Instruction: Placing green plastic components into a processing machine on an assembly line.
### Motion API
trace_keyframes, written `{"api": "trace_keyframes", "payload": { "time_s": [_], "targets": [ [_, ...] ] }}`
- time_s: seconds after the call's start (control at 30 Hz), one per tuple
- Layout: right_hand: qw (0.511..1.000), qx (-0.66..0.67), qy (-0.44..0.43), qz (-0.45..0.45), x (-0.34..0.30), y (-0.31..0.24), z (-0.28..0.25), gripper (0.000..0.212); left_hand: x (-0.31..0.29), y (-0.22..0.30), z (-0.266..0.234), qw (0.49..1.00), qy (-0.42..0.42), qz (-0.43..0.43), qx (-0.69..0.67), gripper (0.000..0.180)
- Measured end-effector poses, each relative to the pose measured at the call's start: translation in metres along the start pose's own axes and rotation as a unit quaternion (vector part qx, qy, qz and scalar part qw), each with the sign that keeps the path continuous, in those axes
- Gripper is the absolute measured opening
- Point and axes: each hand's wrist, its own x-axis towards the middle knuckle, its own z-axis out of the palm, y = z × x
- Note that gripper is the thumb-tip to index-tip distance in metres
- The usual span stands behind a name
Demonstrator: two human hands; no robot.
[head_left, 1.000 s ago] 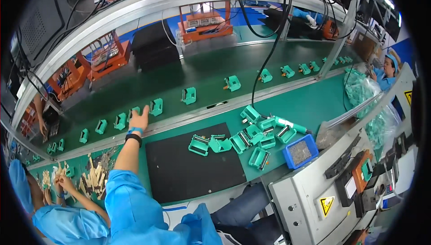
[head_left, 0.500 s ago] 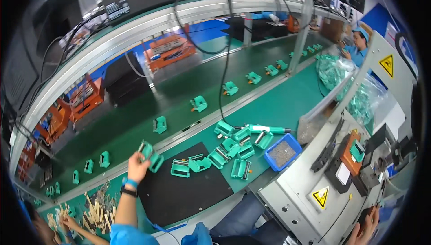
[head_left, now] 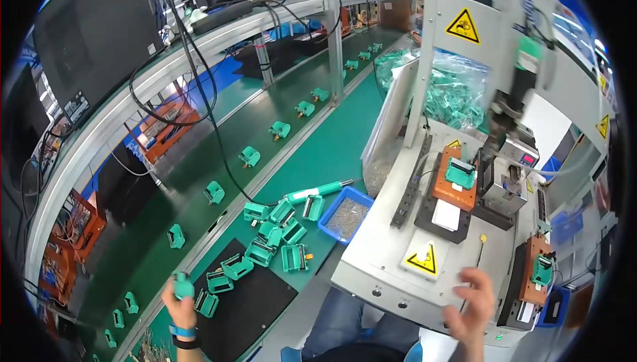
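My left hand (head_left: pixel 178 310) grips a green plastic housing (head_left: pixel 183 286) beside the left edge of the black mat (head_left: pixel 245 312). Close by on the mat lies another green housing (head_left: pixel 207 304), with several more piled toward the far right corner. My right hand (head_left: pixel 472 303), empty with its fingers apart and slightly curled, hovers over the front of the white bench machine (head_left: pixel 371 269). On that machine an orange fixture (head_left: pixel 454 179) carries a green housing (head_left: pixel 460 173). To the right, a second orange fixture (head_left: pixel 535 270) carries another green housing (head_left: pixel 543 269).
A green belt (head_left: pixel 192 213) with spaced green housings runs along the left. A blue tray (head_left: pixel 345 215) of small metal pieces and a green electric screwdriver (head_left: pixel 318 191) lie near the pile. The machine's blurred tool head (head_left: pixel 511 100) hangs beside the first fixture. Cables droop overhead.
The view has swung right. My right hand has come from the far lower right to the machine's front. My left hand still holds a green housing by the mat's edge.
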Motion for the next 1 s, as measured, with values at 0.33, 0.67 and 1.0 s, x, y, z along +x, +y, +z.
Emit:
{"api": "trace_keyframes", "payload": {
  "time_s": [0.33,0.67,1.0],
  "targets": [
    [0.880,0.397,-0.216,0.145,-0.024,-0.019,0.074,0.059,-0.036,0.189,0.172,0.814,-0.381,0.433,-0.073,0.037],
    [0.899,0.399,0.006,0.179,-0.064,0.008,0.041,0.033,-0.072,0.232,0.227,0.778,-0.407,0.447,-0.174,0.026],
    [0.930,0.240,0.181,0.209,-0.065,0.060,0.001,0.024,-0.066,0.223,0.254,0.853,-0.378,0.319,-0.167,0.027]
  ]
}}
